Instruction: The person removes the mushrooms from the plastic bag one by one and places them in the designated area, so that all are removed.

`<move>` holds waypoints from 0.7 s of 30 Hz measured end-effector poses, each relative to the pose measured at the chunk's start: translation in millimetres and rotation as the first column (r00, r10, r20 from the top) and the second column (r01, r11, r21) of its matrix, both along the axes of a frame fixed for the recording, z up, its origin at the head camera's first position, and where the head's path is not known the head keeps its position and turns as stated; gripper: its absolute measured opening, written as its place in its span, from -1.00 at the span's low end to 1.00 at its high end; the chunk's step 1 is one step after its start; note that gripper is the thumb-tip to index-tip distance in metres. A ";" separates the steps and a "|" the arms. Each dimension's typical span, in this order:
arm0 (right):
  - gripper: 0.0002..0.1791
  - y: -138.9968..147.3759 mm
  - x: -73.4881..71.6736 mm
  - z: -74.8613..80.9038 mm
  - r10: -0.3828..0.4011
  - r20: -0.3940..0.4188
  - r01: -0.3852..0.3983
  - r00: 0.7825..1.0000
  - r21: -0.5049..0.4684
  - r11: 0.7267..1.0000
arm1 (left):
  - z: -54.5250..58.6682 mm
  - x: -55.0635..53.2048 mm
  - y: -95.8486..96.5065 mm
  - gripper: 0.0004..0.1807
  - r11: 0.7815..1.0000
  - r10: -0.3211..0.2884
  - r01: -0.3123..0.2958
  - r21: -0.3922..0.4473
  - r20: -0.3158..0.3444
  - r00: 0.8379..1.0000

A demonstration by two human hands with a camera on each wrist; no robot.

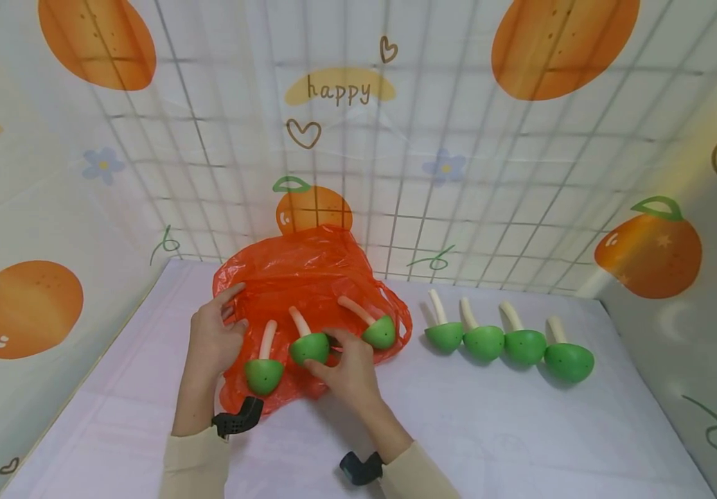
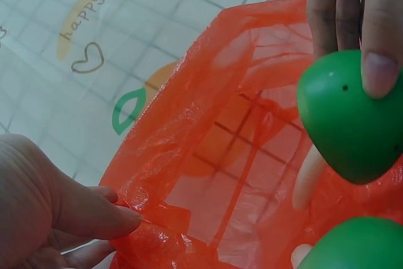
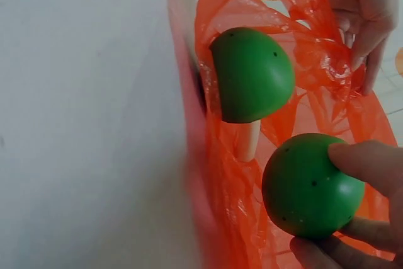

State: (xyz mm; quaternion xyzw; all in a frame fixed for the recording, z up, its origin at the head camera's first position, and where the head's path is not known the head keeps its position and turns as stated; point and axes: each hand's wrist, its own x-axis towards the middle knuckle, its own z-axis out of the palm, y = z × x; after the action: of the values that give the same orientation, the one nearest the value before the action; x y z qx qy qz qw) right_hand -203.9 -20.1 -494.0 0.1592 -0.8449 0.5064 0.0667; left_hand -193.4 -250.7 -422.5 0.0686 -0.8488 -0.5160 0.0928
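Observation:
A red plastic bag (image 1: 289, 267) lies spread on the table. My left hand (image 1: 215, 339) is at its left side; in the left wrist view, thumb and fingers pinch the bag's edge. My right hand (image 1: 352, 364) holds a green mushroom-shaped piece (image 1: 308, 348) by its rounded cap, thumb on one side, fingers on the other. The cream stem of that piece points away over the bag. A second mushroom-shaped piece (image 1: 264, 376) sits left of it on the bag, and a third mushroom-shaped piece (image 1: 379, 333) sits at the bag's right side, by the handle loops.
Several more green mushroom-shaped pieces (image 1: 523, 346) stand in a row on the right of the table, stems pointing back. A white wire grid (image 1: 470, 208) behind a fruit-printed sheet closes off the back. Printed sheets also hang at both sides of the pale table (image 1: 489, 443).

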 end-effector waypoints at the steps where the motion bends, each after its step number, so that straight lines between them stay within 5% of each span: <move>1: -0.42 1.5 0.1 0.8 0.005 -0.007 -0.005 1.000 -0.002 1.000 | 0.3 0.3 0.1 -0.31 1.000 0.001 -0.001 -0.003 0.003 1.000; 21: -0.36 23.5 9.9 20.9 0.038 0.074 -0.029 0.997 -0.112 0.993 | 0.3 1.0 2.9 -0.31 1.000 -0.002 0.002 -0.007 -0.020 1.000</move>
State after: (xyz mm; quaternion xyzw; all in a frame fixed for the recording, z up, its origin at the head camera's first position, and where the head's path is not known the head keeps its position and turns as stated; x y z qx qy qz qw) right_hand -193.9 3.4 -473.1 0.1501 -0.8147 0.5590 0.0348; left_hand -192.4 -247.8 -422.2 0.0621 -0.8496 -0.5139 0.1012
